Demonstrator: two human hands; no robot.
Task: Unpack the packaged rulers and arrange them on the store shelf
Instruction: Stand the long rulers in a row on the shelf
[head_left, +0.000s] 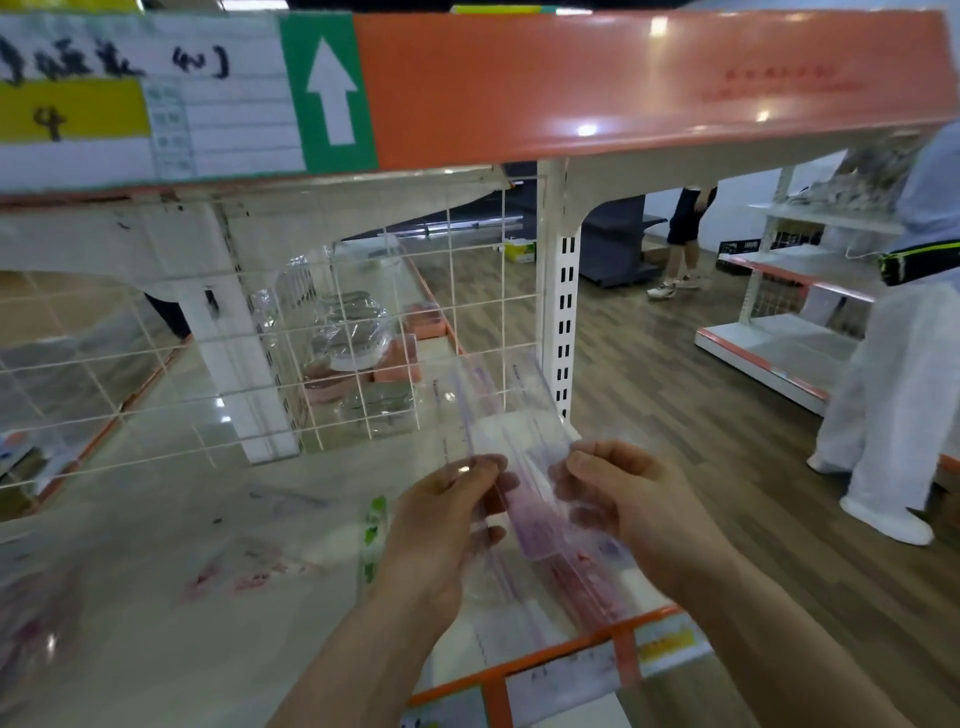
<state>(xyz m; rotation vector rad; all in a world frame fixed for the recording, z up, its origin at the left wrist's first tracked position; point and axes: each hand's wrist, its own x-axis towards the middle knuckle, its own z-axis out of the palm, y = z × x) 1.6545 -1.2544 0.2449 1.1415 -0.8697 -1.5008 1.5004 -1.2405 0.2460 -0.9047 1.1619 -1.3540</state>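
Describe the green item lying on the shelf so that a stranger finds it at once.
Start at the white shelf board with the orange front rail. Just left of the left hand, a narrow green-and-white strip lies flat. It is the only green thing on that board; the packets near it are clear or reddish.

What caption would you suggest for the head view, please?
Left hand and right hand hold a clear plastic pack of transparent rulers above the orange-edged white shelf.

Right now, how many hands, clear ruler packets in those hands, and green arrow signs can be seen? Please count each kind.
Hands: 2, the left hand and the right hand
Clear ruler packet, held by both: 1
Green arrow sign: 1
Total: 4
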